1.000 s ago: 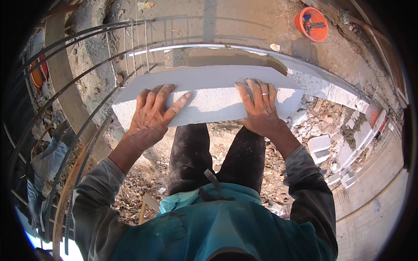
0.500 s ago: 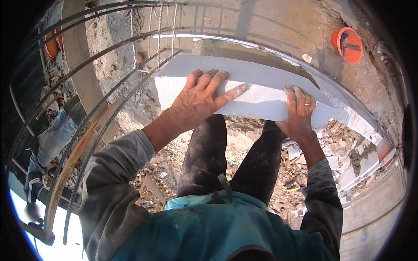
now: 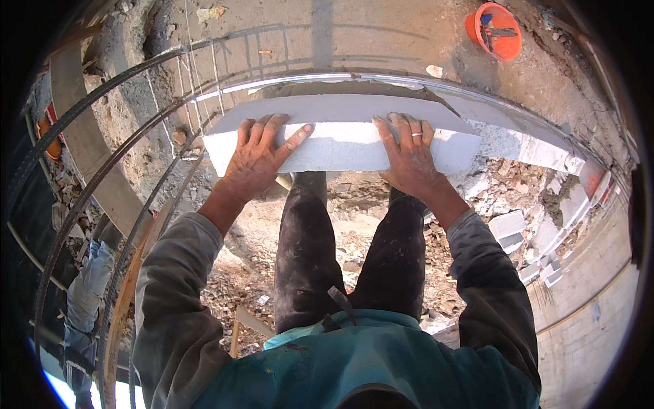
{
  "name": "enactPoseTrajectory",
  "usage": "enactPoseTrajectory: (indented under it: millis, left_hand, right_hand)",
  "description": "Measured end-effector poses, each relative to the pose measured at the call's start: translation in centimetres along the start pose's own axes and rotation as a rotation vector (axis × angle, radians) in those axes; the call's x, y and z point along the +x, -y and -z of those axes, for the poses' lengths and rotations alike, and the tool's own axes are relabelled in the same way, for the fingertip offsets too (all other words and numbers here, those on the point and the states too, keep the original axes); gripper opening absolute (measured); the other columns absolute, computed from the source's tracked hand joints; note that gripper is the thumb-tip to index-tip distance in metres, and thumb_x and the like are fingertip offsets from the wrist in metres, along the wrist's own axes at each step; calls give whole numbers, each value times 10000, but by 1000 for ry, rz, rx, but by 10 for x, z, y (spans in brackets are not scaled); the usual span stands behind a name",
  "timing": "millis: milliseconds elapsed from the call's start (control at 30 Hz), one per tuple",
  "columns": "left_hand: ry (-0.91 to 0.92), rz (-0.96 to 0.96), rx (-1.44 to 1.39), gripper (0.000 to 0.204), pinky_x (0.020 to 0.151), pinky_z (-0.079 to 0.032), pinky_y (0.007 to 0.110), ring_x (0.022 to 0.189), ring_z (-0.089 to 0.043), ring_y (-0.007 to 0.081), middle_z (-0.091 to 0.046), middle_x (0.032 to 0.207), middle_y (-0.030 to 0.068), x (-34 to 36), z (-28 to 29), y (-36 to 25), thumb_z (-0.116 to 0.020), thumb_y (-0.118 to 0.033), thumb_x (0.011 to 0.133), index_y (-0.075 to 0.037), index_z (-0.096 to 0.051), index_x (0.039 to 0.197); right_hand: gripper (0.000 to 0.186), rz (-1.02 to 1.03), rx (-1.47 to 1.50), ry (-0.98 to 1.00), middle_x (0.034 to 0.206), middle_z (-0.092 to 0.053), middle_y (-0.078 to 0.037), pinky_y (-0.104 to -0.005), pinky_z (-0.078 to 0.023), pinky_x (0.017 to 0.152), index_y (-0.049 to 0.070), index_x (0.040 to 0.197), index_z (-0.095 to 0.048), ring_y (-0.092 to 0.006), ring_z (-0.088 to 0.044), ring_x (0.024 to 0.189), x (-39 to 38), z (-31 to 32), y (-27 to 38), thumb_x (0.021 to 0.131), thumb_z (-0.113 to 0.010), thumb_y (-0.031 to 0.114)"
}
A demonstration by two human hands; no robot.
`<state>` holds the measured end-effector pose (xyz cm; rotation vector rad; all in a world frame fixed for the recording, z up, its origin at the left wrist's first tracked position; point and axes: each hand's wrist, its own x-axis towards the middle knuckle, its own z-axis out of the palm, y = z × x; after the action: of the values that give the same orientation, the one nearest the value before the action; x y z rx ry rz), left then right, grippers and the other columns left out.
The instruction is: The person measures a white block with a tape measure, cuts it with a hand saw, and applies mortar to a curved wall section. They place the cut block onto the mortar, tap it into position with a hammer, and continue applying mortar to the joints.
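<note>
Pale block (image 3: 347, 148) found on the far side of the legs (image 3: 306, 252), its long axis running left to right, across the person's front. Left hand (image 3: 255, 153) grips the left part, right hand (image 3: 411, 153) the right part; both are in contact, so neither is nearer. Hands are well apart from each other, each clamped over the near upper edge with fingers on the upper face; support beneath cannot be determined. Orange bucket (image 3: 506, 46) noted far right, well apart from the block
</note>
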<state>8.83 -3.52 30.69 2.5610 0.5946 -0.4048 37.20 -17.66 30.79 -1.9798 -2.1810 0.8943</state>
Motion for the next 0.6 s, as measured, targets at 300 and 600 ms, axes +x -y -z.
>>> enactPoseTrajectory:
  millis: [300,600]
  left_hand:
    - [-65,-21,-16,989,1103,-268,509,1279,-394,339,-373,1407,140,22,-48,28,-746,-27,645,-305,-334,1499]
    - [31,23,-51,1071,1110,-265,497,1278,-380,336,-347,1432,117,40,-57,38,-795,-28,596,-317,-309,1505]
  right_hand:
    - [857,3,-72,-27,1323,-463,-237,-569,-252,1027,63,1425,-402,-369,-449,1215,23,-45,-26,654,-769,126]
    - [872,-11,-78,-33,1314,-468,-215,-552,-252,1036,73,1419,-415,-349,-429,1232,35,-69,-43,643,-801,164]
